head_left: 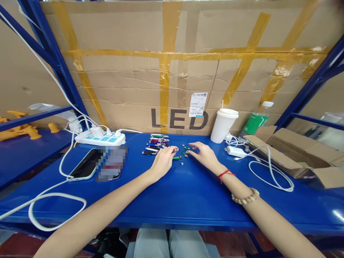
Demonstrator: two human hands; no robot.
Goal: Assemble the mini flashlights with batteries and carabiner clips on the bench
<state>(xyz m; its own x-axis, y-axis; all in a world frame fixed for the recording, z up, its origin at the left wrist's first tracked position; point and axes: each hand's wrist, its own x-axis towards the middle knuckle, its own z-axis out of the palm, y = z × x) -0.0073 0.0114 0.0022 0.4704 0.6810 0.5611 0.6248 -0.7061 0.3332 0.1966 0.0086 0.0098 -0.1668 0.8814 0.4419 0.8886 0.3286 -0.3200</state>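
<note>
My left hand [163, 161] is closed in a pinch, with a tiny shiny piece at its fingertips that is too small to make out. Beneath those fingers lies a green metal tube [176, 158], partly hidden. My right hand [203, 154] has thumb and index finger apart, close beside a green carabiner clip [185, 151]. Small round silver pieces, like button cells, are scattered around the clip; one silver disc [182, 163] lies nearer to me. Left of my left hand, several slim penlights [153, 145] in different colours form a row, some with carabiner clips.
A white power strip [107, 139] with plugs and two phones [85, 165] are at the left. To the right stand a white cup [223, 125], a green-labelled bottle [255, 122], a charger with cable [236, 152] and an open cardboard box [285, 163]. A large carton [129, 82] forms the back.
</note>
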